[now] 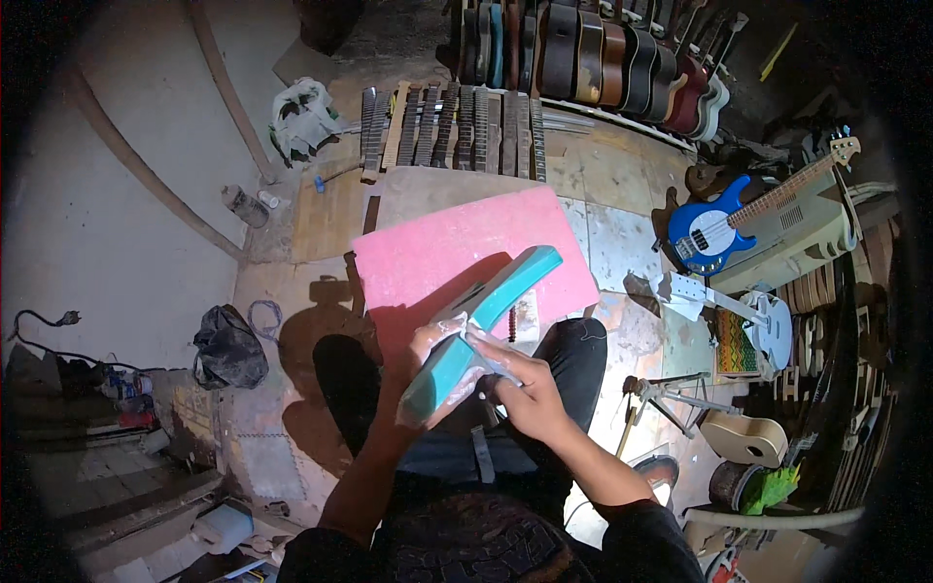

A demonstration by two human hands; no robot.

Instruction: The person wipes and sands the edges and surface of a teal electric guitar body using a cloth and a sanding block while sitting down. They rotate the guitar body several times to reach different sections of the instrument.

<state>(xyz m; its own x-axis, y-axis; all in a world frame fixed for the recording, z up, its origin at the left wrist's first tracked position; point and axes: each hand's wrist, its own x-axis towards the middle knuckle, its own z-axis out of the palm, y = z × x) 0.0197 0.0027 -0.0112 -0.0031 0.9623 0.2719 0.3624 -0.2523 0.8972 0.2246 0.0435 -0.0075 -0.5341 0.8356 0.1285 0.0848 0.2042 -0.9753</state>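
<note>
A teal solid guitar body [515,288] is held tilted on edge over my lap, its curved side facing up and a whitish smear at the waist. My left hand [424,352] grips it from the left, the fingers partly hidden behind it and whitened with a pale substance. My right hand [530,394] is closed at the waist, fingertips touching the body there. A small greyish flat piece [498,372] shows between its thumb and fingers; its kind is unclear. Beneath lies a pink board [437,248] in front of my knees.
Several guitar necks [452,131] lie in a row beyond the board, below a rack of hanging guitars [588,58]. A blue bass [705,233] and a pale blue guitar [773,330] lean at the right. A black bag [231,348] sits by the left wall.
</note>
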